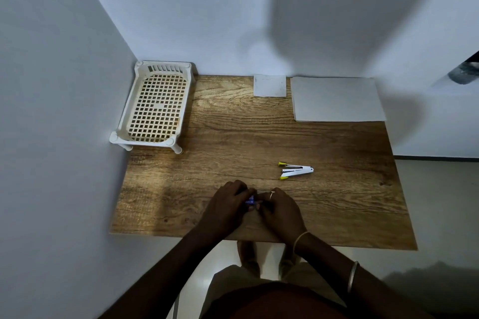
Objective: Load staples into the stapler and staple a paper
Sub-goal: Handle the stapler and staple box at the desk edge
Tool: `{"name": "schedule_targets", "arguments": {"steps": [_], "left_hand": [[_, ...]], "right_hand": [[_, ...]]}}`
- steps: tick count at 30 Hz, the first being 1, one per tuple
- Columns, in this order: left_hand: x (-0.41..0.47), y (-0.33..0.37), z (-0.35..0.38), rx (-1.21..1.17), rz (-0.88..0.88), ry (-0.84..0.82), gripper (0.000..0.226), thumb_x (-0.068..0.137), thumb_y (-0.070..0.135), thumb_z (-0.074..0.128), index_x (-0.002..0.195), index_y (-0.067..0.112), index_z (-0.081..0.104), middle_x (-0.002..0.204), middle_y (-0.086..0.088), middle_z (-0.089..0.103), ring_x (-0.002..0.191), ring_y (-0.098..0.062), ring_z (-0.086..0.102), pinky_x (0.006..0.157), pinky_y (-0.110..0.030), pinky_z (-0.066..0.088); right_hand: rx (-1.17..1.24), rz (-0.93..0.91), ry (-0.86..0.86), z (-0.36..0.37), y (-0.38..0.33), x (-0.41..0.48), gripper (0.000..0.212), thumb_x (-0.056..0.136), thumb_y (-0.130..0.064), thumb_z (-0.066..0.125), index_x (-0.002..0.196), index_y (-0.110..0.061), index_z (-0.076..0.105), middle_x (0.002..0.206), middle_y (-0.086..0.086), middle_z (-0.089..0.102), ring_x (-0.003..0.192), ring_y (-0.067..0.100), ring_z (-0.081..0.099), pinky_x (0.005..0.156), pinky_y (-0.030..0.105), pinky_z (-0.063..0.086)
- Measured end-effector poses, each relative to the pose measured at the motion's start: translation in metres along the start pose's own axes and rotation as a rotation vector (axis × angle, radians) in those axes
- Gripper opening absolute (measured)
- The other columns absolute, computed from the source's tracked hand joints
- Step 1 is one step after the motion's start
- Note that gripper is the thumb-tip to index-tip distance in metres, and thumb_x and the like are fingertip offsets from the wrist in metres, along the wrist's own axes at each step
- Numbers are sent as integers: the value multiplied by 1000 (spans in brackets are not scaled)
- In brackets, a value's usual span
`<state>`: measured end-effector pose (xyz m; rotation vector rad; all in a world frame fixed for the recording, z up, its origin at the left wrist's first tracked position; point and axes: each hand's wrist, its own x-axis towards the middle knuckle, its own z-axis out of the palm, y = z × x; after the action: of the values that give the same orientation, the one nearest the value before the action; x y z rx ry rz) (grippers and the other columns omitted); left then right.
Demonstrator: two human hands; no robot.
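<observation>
Wood-grain brown tabletop (233,137) carries the work. At its near edge the left hand (228,204) grips a small blue box (250,200) with curled fingers; the right hand (281,208) pinches the box's end (contents hidden, presumably staples). Recommended: steady the box with the left hand and draw one strip out straight, without bending it. The white-and-yellow stapler (295,170) lies opened, just beyond the right hand. Count: one stapler, one box, one white paper stack (337,100), one small white square sheet (269,85), one cream lattice plastic basket (155,106).
</observation>
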<state>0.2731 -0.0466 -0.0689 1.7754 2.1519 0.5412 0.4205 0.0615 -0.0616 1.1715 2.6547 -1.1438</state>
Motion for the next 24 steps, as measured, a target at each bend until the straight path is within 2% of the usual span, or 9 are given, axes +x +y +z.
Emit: {"name": "schedule_targets", "arguments": {"steps": [5,11,14,19,24], "left_hand": [[1,3,-2,12,-7,-28,49,84,18,78,131,15,67,109,-13,64,92,-30,62,71,-41,52],[5,5,-4,42,-28,-72,44,87,21,73,131,18,67,114,-10,62,98,-29,60,74,-40,51],[8,5,-4,54,-51,-89,43,87,24,72,129,20,65,119,-6,60,103,-26,58,78,-39,50],[11,6,-4,44,-66,-102,41,81,22,76,121,22,65,116,-2,61,101,-24,58,73,-37,51],[9,6,-2,28,-58,-93,36,82,20,74,117,22,65,114,-1,60,100,-23,56,72,-37,50]], "right_hand": [[-30,-5,5,-4,5,2,26,94,-20,61,114,-28,73,107,-2,68,101,15,62,87,28,47],[-26,31,94,1,6,0,12,92,-26,64,98,-30,74,98,-7,68,91,10,62,75,19,40],[-25,39,111,2,6,1,12,91,-27,65,99,-29,74,97,-5,69,91,12,63,74,20,40],[-40,47,124,3,5,3,13,93,-31,63,101,-31,73,99,-9,69,91,7,61,73,17,36],[-30,21,123,3,7,3,13,93,-31,63,100,-31,74,97,-6,69,91,11,62,72,21,38]]}}
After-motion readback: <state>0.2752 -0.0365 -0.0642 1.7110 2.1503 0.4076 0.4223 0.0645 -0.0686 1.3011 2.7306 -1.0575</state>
